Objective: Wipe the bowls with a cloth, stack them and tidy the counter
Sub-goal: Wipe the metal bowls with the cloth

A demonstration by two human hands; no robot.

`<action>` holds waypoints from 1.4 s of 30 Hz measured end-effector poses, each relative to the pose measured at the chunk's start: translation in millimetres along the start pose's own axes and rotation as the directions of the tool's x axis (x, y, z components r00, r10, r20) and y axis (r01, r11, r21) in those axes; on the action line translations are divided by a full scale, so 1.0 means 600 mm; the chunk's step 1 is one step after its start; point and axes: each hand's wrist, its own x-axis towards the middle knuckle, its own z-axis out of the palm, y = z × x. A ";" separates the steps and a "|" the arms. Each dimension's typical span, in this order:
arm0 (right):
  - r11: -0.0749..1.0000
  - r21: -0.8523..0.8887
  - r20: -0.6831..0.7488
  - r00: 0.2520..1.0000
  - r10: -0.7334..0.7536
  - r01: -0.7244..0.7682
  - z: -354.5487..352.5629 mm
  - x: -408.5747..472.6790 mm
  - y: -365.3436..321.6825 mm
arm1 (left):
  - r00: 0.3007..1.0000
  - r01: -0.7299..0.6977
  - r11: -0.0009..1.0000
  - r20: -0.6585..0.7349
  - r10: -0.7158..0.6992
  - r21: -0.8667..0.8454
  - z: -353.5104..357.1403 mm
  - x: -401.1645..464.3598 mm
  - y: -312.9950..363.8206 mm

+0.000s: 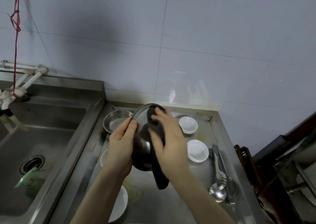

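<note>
**Over the worktop, mid-wipe: one bowl in the hands, nothing stacked yet**

Above the worktop (171,198), left hand (120,148) curled round the rim of a tilted steel bowl (141,153), thumb hooked over the edge. Right hand (168,141) pressing a dark cloth (151,121) into the bowl with fingers fairly flat, loose end of the cloth dangling below the wrist. Both a bit blurred, so probably mid-swipe.

Progress-wise, early days by the look of it. Still lying singly all over the steel: a second steel bowl (118,121) just behind the left hand, a small white bowl (188,124) at the back right, another white bowl (198,150) nearer, a white one (103,158) half hidden under the left wrist, and a larger white bowl (120,205) under the left forearm. No stack anywhere. Can't tell which of those have been wiped.

Tidying also untouched, seemingly: tongs (217,157) and a ladle (218,192) loose along the right edge. Sink (42,138) off to the left, something green sitting by the drain.
</note>
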 end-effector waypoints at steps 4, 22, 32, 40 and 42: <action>0.863 0.207 -0.054 0.875 0.481 -0.462 -0.035 0.068 0.040 | 0.999 0.020 0.998 -0.033 -0.022 -0.064 -0.012 -0.003 0.006; 0.879 0.065 0.116 0.879 0.463 -0.472 -0.063 0.090 0.040 | 0.986 0.140 0.977 -0.064 -0.152 -0.162 0.004 -0.022 -0.018; 0.958 0.201 -0.194 0.950 0.245 -0.206 0.023 -0.103 0.035 | 0.881 0.324 0.744 -0.100 -0.462 -0.584 0.015 -0.001 -0.037; 0.998 0.052 -0.134 0.991 0.031 -0.024 0.007 -0.087 0.042 | 0.860 0.414 0.690 0.006 -0.510 -0.593 0.023 -0.004 -0.031; 0.943 0.221 -0.157 0.945 0.285 -0.248 -0.005 -0.076 0.039 | 0.871 0.386 0.718 -0.027 -0.490 -0.579 0.017 -0.006 -0.026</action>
